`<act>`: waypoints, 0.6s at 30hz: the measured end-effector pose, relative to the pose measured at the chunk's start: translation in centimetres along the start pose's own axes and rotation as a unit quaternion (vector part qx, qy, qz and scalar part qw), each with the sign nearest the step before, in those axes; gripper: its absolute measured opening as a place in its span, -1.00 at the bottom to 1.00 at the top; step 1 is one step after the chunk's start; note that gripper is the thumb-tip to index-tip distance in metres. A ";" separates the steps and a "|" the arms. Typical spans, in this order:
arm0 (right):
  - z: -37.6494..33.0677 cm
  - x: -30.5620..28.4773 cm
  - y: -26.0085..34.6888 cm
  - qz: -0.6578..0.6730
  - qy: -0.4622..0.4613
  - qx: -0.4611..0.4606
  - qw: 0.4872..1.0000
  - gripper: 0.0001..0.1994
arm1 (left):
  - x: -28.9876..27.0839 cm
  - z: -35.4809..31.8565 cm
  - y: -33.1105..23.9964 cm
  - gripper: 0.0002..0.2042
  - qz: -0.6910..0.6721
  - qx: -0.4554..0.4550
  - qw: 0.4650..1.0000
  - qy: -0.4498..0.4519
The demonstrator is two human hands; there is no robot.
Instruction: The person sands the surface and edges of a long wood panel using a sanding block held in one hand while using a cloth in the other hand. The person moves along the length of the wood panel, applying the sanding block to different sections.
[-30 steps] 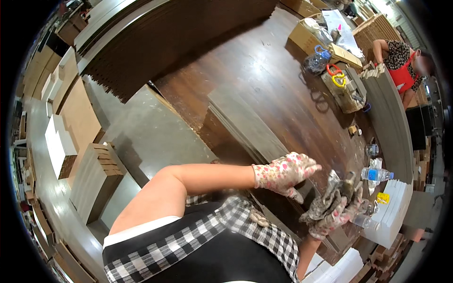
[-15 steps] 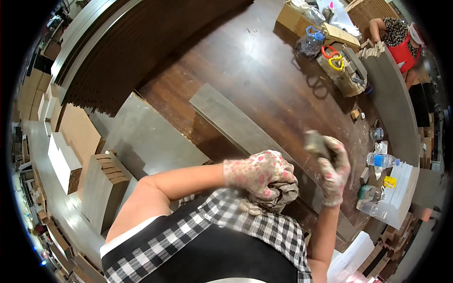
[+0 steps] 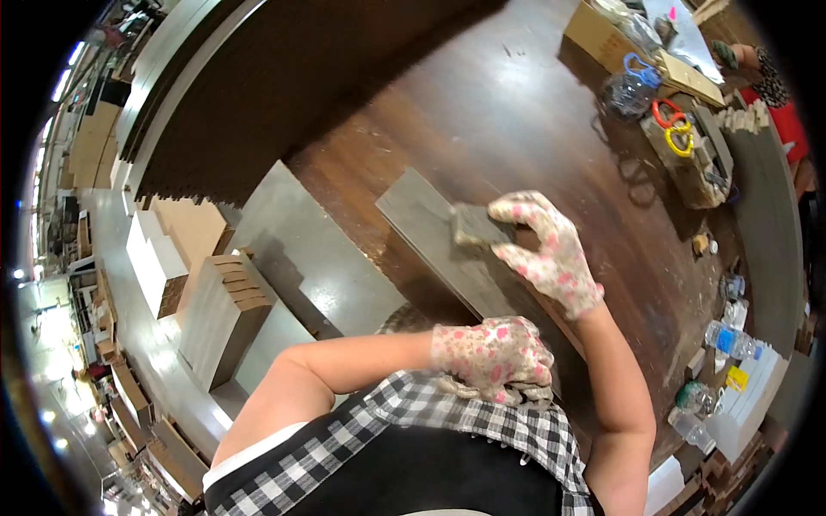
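Far left: stacks of pale boards (image 3: 225, 318) stand on the grey floor, well apart from the work.
Grey sheet: a flat grey sheet (image 3: 314, 258) lies just beside the dark wooden table (image 3: 516, 112), on the person's left.
Plank: a long grey plank (image 3: 447, 249) lies slantwise on the table, its near end hidden under the hands and the checked shirt.
Left hand: the left hand (image 3: 492, 357), in a flowered glove, is curled over something bunched and grey at the plank's near end; it looks like a cloth or rag, but too little of it shows to tell. The fingers are closed narrowly around it.
Right hand: the right hand (image 3: 544, 249), gloved alike, is stretched out along the plank with its fingers folded over a small grey block (image 3: 478, 225), pressing it flat on the plank's face.
Block: it sits on the plank toward the far end, touching the surface.
Step in hand: judging by the flat press, the person is rubbing or sanding the plank's face with the block.
Next move: it would call for even pressure along the plank's length, with the near end held steady so the plank does not slide.
Far right: a wooden box with red and yellow rings (image 3: 675, 138), plastic bottles (image 3: 731, 340) and another person's sleeve (image 3: 766, 77) at the table's edge.
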State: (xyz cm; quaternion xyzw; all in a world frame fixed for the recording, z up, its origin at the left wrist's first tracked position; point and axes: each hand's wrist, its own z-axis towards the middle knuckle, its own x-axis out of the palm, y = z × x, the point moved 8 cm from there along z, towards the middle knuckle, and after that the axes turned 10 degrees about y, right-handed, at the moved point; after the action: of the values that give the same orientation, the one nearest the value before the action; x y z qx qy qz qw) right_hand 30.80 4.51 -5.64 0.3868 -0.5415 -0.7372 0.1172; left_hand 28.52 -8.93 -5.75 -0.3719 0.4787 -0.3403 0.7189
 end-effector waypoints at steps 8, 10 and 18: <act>9.0 0.6 -3.0 0.092 -0.080 0.036 0.992 -0.56 | 0.1 -0.1 0.4 -0.48 -0.025 -0.023 0.999 0.008; 7.7 0.8 -1.9 0.025 -0.030 -0.010 0.999 -0.53 | 0.0 -0.1 0.4 -0.47 -0.030 -0.044 0.998 0.034; -6.3 -3.8 -3.9 0.003 0.102 0.049 0.994 -0.55 | 0.5 0.2 0.4 -0.48 -0.025 -0.042 0.998 0.028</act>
State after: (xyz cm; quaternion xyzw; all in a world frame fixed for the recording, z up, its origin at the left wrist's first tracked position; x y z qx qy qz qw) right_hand 38.71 3.84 -8.18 0.4634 -0.5635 -0.6662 0.1547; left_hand 28.88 -9.17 -6.28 -0.4044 0.5029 -0.3477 0.6802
